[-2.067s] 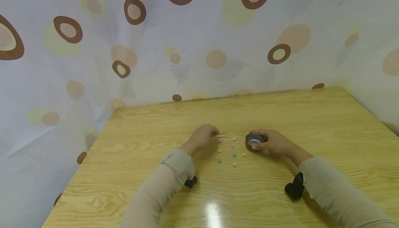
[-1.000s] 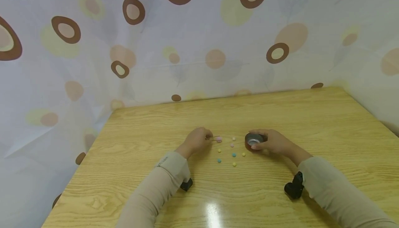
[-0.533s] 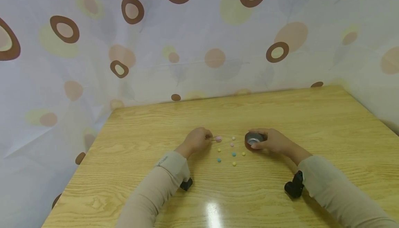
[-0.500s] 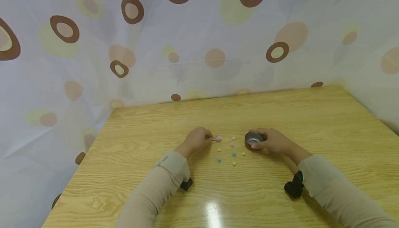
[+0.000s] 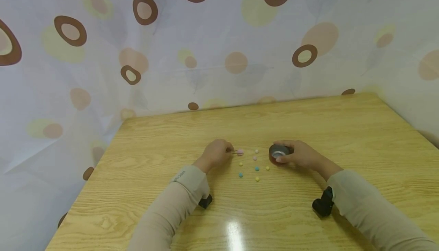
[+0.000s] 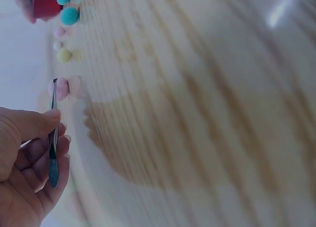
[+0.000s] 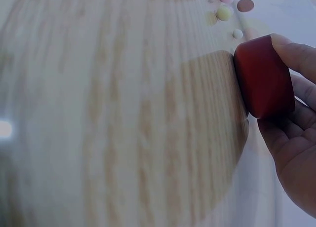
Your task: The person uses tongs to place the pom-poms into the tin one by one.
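Note:
My left hand [image 5: 216, 155] pinches a pair of metal tweezers [image 6: 53, 158] between thumb and fingers. The tweezer tips are at a pink ball [image 6: 62, 89] on the table, the largest ball in the head view; whether they squeeze it I cannot tell. To the right, my right hand [image 5: 298, 154] grips a small bowl [image 7: 264, 78], red outside and metallic inside, with thumb and fingers on its sides. The bowl stands upright on the table in the head view. Between the hands lie several small balls, among them a blue ball [image 5: 257, 168], a yellow ball [image 5: 257, 179] and a white ball [image 5: 256, 151].
Everything lies on a wood-grain table [image 5: 164, 144]. A patterned cloth [image 5: 205, 45] hangs behind it and along the sides. Black wrist cameras are strapped at both sleeves, the left camera [image 5: 205, 202] and the right camera [image 5: 323, 203] near the table surface.
Over two seconds my left hand drew back leftward, and the tweezer tips went from spread past the pink ball to close together at it. The right hand and bowl stayed put.

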`<state>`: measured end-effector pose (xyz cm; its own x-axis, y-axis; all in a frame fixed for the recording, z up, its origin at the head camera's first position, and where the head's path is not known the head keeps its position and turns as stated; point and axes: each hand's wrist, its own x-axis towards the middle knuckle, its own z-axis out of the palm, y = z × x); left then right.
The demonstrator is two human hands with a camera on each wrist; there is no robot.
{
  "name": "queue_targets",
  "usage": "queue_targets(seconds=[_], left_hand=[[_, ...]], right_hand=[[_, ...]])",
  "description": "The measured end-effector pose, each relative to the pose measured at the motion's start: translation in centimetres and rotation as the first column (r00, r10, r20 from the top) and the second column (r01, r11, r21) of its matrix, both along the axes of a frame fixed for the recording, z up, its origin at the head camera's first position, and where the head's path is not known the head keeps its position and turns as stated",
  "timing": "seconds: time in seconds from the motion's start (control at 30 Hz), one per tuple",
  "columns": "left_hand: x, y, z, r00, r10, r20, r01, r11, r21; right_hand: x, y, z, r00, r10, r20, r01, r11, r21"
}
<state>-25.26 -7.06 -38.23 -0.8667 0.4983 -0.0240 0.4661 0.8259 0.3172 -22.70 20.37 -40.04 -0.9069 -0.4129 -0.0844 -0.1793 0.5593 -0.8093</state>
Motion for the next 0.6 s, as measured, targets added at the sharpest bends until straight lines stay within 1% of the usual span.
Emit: queue_targets(seconds=[0.2, 0.37, 0.6], left_hand=[[-0.08, -0.04, -0.01, 1.0, -0.001, 0.002, 0.001, 1.0, 0.007], [-0.11, 0.03, 0.04, 1.0, -0.002, -0.003, 0.002, 0.999, 0.042], [-0.23, 0.5, 0.54, 1.0, -0.019, -0.023, 0.021, 0.998, 0.063]], right_hand=[[-0.15, 0.02, -0.05, 1.0, 0.01, -0.013, -0.01, 1.0, -0.006], [-0.39, 0.1, -0.14, 1.0, 0.018, -0.017, -0.018, 1.0, -0.006], [-0.53, 0.13, -0.09, 1.0, 0.022, -0.011, -0.022, 1.0, -0.015]])
